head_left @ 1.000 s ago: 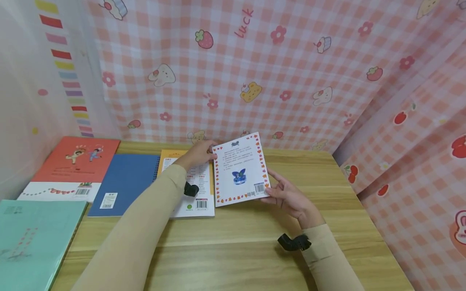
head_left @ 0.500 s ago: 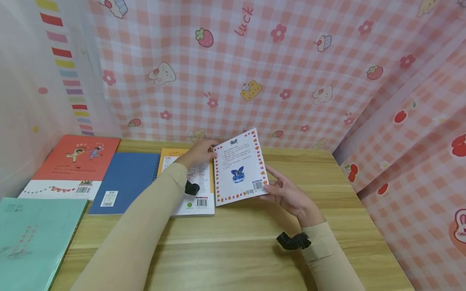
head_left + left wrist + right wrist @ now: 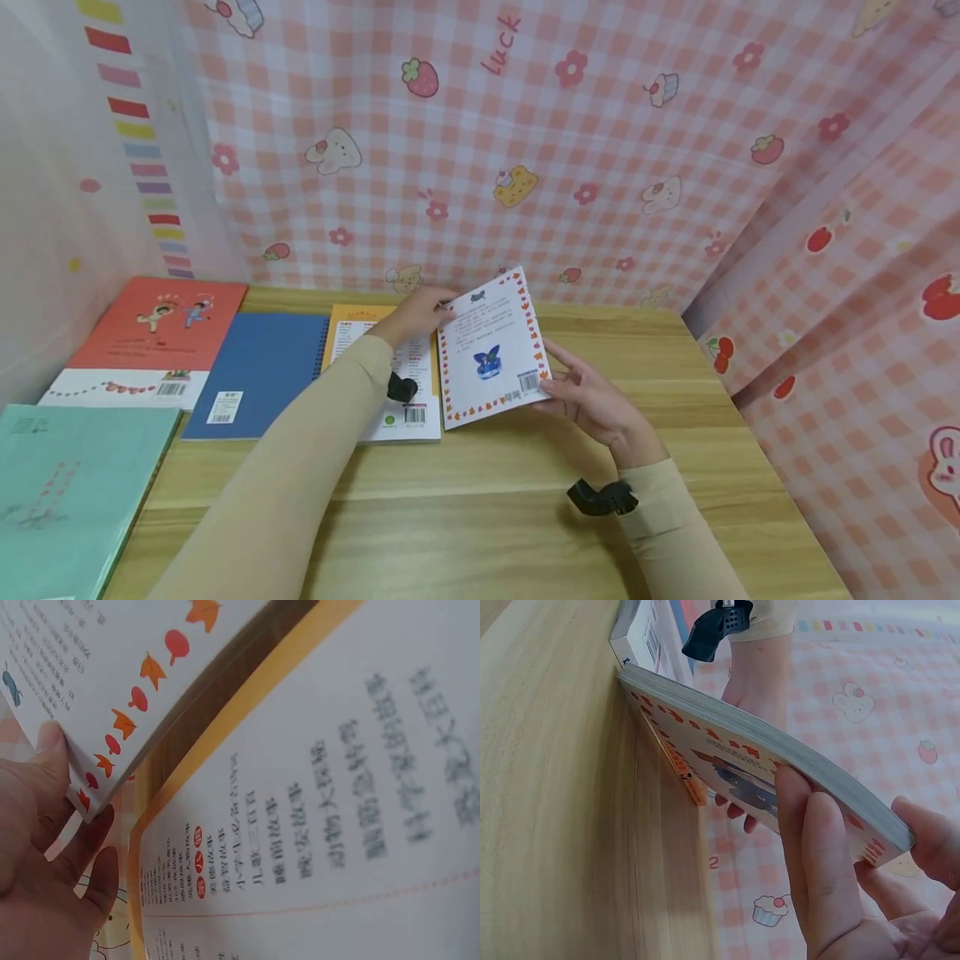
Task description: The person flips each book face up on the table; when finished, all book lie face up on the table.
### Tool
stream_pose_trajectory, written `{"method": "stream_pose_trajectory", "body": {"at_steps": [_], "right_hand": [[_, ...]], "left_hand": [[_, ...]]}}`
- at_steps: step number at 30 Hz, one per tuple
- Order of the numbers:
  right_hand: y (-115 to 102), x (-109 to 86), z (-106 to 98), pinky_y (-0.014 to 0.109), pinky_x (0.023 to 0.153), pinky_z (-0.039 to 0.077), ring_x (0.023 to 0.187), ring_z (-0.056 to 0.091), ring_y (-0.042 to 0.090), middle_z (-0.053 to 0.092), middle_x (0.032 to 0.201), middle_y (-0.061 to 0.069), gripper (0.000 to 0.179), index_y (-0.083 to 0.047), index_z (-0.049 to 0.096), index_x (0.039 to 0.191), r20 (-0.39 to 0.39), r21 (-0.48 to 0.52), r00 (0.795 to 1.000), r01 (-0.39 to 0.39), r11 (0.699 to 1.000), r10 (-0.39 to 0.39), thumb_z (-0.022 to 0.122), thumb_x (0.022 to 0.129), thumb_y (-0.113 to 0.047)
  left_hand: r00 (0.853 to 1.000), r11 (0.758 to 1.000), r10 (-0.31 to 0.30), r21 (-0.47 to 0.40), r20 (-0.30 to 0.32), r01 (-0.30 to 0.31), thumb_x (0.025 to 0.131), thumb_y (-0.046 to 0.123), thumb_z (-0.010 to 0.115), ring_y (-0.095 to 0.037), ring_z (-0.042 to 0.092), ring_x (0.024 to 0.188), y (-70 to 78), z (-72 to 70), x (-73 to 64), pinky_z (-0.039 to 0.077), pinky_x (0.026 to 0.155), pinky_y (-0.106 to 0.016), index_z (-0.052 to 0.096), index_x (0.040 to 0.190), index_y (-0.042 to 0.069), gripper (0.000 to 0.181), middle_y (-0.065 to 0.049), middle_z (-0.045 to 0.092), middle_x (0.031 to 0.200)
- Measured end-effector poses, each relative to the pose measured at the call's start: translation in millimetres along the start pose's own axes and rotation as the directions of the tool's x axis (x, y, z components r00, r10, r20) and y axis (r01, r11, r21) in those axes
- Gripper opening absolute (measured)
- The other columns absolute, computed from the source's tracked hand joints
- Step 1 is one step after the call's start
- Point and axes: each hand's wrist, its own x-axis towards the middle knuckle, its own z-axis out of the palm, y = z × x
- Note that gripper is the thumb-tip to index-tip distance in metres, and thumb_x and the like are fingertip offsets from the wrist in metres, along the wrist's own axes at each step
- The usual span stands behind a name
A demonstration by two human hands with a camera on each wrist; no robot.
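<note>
Starting at the left of the table (image 3: 465,533), we see a teal book (image 3: 82,492) running out of the frame, with a red-and-white book (image 3: 157,333) behind it near the back left corner. Next along the back edge lie a blue spiral notebook (image 3: 262,375) and an orange-and-white book (image 3: 416,423), the latter partly under our left sleeve (image 3: 300,442). These three lie side by side, barcodes up, which we judge lets each cover be seen.

Our left hand (image 3: 415,317) comes in over the orange-and-white book because it reaches for the far left corner of a white leaf-bordered book (image 3: 491,354). It pinches that corner, thumb on the upper cover and fingers behind, with only the book's thickness between them.

The white leaf-bordered book is held just right of the orange-and-white book, near the back edge, tilted with its right side raised. We cannot tell whether its near left corner touches the table.

Our right hand (image 3: 600,408) grips the near right corner, thumb above and fingers spread along the underside, closed to the book's thickness. Holding opposite corners likely steadies the slant, and the spread fingers probably take much of the weight.
</note>
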Motion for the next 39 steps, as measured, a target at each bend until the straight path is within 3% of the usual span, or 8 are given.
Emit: {"method": "stream_pose_trajectory", "body": {"at_steps": [9, 16, 23, 27, 31, 34, 39], "right_hand": [[-1, -1.6, 0, 0.041, 0.093, 0.056, 0.098, 0.073, 0.025, 0.070, 0.121, 0.014, 0.063, -0.015, 0.023, 0.163, -0.119, 0.043, 0.993, -0.002, 0.999, 0.007, 0.049, 0.107, -0.006], [4, -0.8, 3, 0.040, 0.091, 0.058, 0.096, 0.073, 0.021, 0.073, 0.115, 0.007, 0.058, -0.004, 0.024, 0.159, -0.247, 0.074, 0.969, 0.038, 0.997, -0.018, 0.051, 0.107, -0.011], [12, -5.6, 21, 0.041, 0.098, 0.054, 0.108, 0.068, 0.018, 0.071, 0.121, 0.003, 0.052, 0.005, 0.031, 0.155, -0.290, 0.056, 0.955, 0.074, 0.996, -0.055, 0.048, 0.108, -0.011], [13, -6.9, 30, 0.038, 0.096, 0.055, 0.116, 0.063, 0.018, 0.060, 0.140, 0.010, 0.055, 0.000, 0.030, 0.157, -0.306, 0.060, 0.949, 0.105, 0.993, -0.082, 0.050, 0.105, -0.005], [15, -5.4, 31, 0.043, 0.094, 0.056, 0.123, 0.060, 0.024, 0.040, 0.157, 0.015, 0.072, -0.012, 0.020, 0.162, -0.297, 0.045, 0.950, 0.119, 0.992, -0.101, 0.051, 0.101, 0.007], [19, -2.9, 31, 0.048, 0.094, 0.056, 0.125, 0.059, 0.029, 0.036, 0.160, 0.015, 0.079, -0.019, 0.016, 0.164, -0.297, 0.040, 0.950, 0.108, 0.993, -0.091, 0.050, 0.099, 0.010], [22, 1.6, 31, 0.050, 0.095, 0.054, 0.127, 0.056, 0.027, 0.038, 0.158, 0.014, 0.076, -0.023, 0.018, 0.164, -0.359, 0.015, 0.927, 0.116, 0.993, -0.103, 0.045, 0.101, 0.009]], "left_hand": [[0.999, 0.999, -0.038, -0.012, -0.007, 0.038, 0.101, 0.013, 0.062, -0.027, 0.061, 0.112, -0.7, -1.2, -3.3, 0.045, 0.106, -0.045, 0.067, 0.121, 0.006, 0.022, -0.010, 0.068, 0.119], [0.999, 0.999, -0.035, 0.038, -0.014, 0.035, 0.100, 0.015, 0.065, -0.023, 0.060, 0.094, -5.9, 2.2, -1.6, 0.049, 0.092, -0.039, 0.068, 0.103, 0.007, 0.009, -0.007, 0.067, 0.099], [0.998, 0.997, -0.062, 0.032, -0.020, 0.063, 0.099, 0.015, 0.067, -0.023, 0.060, 0.096, -7.2, 4.4, -3.6, 0.048, 0.096, -0.040, 0.069, 0.106, 0.008, 0.010, -0.006, 0.068, 0.102], [0.995, 0.995, -0.088, 0.041, -0.036, 0.090, 0.098, 0.017, 0.068, -0.023, 0.060, 0.099, -9.3, 4.2, -1.5, 0.048, 0.098, -0.041, 0.069, 0.106, 0.010, 0.011, -0.004, 0.068, 0.104], [0.994, 0.995, -0.096, 0.031, -0.044, 0.098, 0.098, 0.018, 0.069, -0.023, 0.060, 0.097, -11.5, 5.2, 1.8, 0.048, 0.096, -0.041, 0.068, 0.103, 0.011, 0.009, -0.004, 0.067, 0.101], [0.994, 0.995, -0.099, 0.013, -0.051, 0.100, 0.097, 0.019, 0.070, -0.023, 0.060, 0.097, -11.7, 6.0, 3.1, 0.048, 0.095, -0.041, 0.068, 0.103, 0.010, 0.011, -0.004, 0.067, 0.102], [0.995, 0.996, -0.087, -0.003, -0.053, 0.087, 0.098, 0.019, 0.068, -0.025, 0.061, 0.102, -8.7, 5.1, 2.5, 0.048, 0.099, -0.043, 0.068, 0.114, 0.008, 0.019, -0.007, 0.068, 0.111]]}}
